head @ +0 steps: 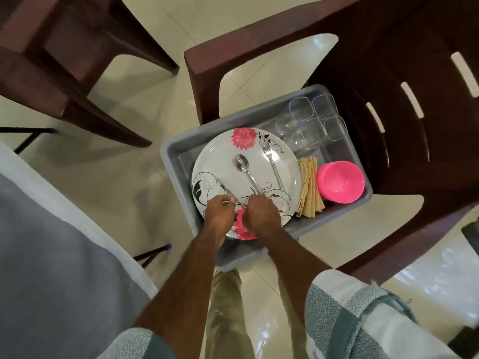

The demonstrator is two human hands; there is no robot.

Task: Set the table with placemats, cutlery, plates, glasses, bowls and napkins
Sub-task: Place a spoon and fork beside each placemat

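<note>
Left hand curled around a thin piece of cutlery, probably a knife, at the near-left part of the plate. Right hand clenched on the handle end of the spoon, bowl of the spoon pointing away across the plate centre. Both hands side by side, close but apart, above the near rim of the plate and its pink flower print. Fork lying free on the right half of the plate, tines far, roughly parallel to the spoon, untouched. Plate white with black scrollwork, filling the left part of a grey tub; little room between plate rim and the tub's left and near walls. Folded tan napkins just beside the plate's right edge, wedged between it and a pink bowl at the tub's right wall. Clear glasses grouped in the far corner, close together, near the fork tines. Tub resting on the seat of a dark brown plastic chair, near corner overhanging the seat edge; chair arms flanking the tub far left and near right. Second brown chair at upper left, well apart. Cloth-covered bench at lower left, tiled floor open between it and the tub.
</note>
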